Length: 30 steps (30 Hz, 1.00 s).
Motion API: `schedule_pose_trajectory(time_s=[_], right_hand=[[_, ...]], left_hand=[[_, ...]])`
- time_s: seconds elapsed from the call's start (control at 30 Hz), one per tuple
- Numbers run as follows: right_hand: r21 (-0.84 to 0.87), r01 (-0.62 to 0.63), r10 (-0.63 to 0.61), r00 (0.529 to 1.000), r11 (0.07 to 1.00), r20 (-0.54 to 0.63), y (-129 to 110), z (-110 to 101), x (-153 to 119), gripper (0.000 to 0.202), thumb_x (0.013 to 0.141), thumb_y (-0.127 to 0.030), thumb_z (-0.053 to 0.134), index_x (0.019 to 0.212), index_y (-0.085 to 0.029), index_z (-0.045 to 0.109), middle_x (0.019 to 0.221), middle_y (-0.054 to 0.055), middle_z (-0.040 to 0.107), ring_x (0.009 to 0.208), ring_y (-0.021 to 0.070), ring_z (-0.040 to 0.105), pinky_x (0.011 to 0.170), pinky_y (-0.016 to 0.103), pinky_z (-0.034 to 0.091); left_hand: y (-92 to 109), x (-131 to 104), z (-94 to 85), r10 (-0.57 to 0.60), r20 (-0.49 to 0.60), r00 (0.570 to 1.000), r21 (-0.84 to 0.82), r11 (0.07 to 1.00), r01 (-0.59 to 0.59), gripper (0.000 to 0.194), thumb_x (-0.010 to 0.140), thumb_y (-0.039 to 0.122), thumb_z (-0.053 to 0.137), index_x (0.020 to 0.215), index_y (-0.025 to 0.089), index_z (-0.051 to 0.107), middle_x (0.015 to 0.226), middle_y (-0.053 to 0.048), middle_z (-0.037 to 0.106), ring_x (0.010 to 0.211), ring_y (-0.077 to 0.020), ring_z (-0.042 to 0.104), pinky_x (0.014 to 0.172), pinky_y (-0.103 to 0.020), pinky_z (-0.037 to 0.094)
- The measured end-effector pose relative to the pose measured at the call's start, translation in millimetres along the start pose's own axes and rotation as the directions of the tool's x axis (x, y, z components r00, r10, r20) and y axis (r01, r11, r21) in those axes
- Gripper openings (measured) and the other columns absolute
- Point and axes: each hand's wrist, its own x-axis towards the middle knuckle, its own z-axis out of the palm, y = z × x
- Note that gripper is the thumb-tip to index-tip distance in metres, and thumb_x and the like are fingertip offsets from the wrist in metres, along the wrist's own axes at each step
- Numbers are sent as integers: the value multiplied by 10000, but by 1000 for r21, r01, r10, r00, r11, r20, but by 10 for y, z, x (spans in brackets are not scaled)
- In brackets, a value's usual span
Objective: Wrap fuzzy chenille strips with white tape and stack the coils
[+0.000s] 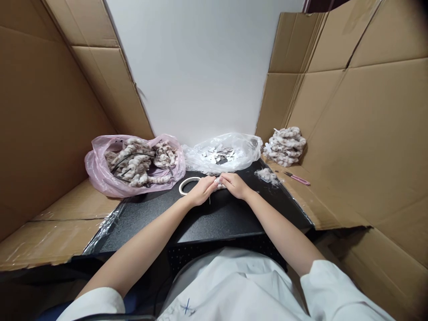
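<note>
Above the black tabletop, my left hand (202, 191) and my right hand (236, 185) meet with their fingertips pressed together. Both are closed on a fluffy white-and-brown strand (221, 185), most of which is hidden by the fingers. A thin pale end hangs below my left hand. Close beside that hand lies a roll of cream tape (182, 186), partly covered by it. Just beyond the hands, a clear plastic bag (245, 145) spreads open around many small white-and-silver pieces (219, 154).
A pink plastic bag (95, 154) at left holds fluffy strands (135, 162) with black ties. At right are a stacked fluffy bundle (286, 146), loose fluff (267, 175) and a pink-handled cutting tool (297, 179). Cardboard walls (368, 147) stand on both sides.
</note>
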Motion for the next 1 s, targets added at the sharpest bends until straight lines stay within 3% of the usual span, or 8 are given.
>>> schedule_pose_trajectory(time_s=[0.33, 0.43, 0.5, 0.57, 0.63, 0.77, 0.9, 1.0], right_hand=[[-125, 127, -140, 985, 984, -101, -58, 14, -6, 291, 966, -333, 358, 756, -195, 506, 737, 27, 575, 704, 161, 522, 706, 282, 393], [-132, 109, -124, 986, 985, -114, -57, 15, -6, 278, 967, -323, 359, 780, -194, 519, 753, 29, 586, 720, 164, 534, 719, 282, 398], [-138, 96, -113, 987, 986, -116, -43, 7, -7, 268, 966, -311, 362, 787, -193, 522, 759, 29, 590, 729, 165, 537, 724, 280, 399], [-156, 84, -102, 988, 984, -115, -27, 0, -11, 256, 963, -297, 364, 794, -192, 525, 769, 30, 593, 739, 166, 537, 728, 277, 398], [-185, 67, -89, 990, 981, -113, -21, 3, -11, 246, 960, -284, 368, 801, -189, 529, 779, 33, 595, 742, 166, 535, 731, 276, 396], [-250, 66, -94, 990, 966, -102, -57, -13, 18, 227, 953, -273, 393, 825, -186, 559, 819, 40, 617, 800, 171, 544, 781, 286, 395], [-382, -113, 16, 969, 917, -248, -27, -334, -52, 129, 876, -275, 521, 815, -196, 603, 878, 46, 647, 891, 197, 546, 830, 318, 387], [-388, -437, 241, 856, 811, -458, 134, -855, -348, 158, 858, -270, 505, 803, -182, 623, 874, 66, 653, 839, 197, 563, 775, 310, 416]], left_hand=[[78, 6, -91, 143, -80, 987, 237, 964, -121, 281, 953, 277, 331, 712, 178, 439, 759, -42, 524, 755, -175, 456, 724, -310, 325], [73, -4, -75, 40, -120, 992, 87, 996, -30, 286, 929, 331, 410, 699, 173, 471, 695, -18, 518, 693, -155, 452, 690, -291, 327], [71, -7, -43, -73, -93, 993, -163, 985, 57, 328, 919, 405, 430, 706, 166, 503, 664, -5, 519, 637, -134, 447, 649, -271, 337], [80, -5, -5, -180, -33, 983, -478, 867, 143, 389, 908, 486, 420, 731, 160, 533, 663, -3, 538, 608, -121, 461, 613, -256, 352], [98, 2, 25, -266, 32, 963, -724, 658, 206, 373, 870, 516, 489, 794, 157, 555, 673, 0, 563, 608, -114, 492, 600, -243, 374], [128, 15, 35, -345, 102, 933, -907, 353, 229, 400, 726, 376, 734, 1008, 170, 539, 734, 13, 615, 659, -98, 556, 667, -233, 427], [138, 13, 5, -390, 104, 915, -918, 316, 239, 411, 719, 293, 749, 1030, 197, 498, 701, 25, 623, 605, -91, 549, 630, -242, 422], [189, 9, -10, -420, 101, 902, -900, 347, 262, 389, 729, 302, 737, 991, 207, 466, 685, 23, 627, 524, -80, 505, 538, -226, 367]])
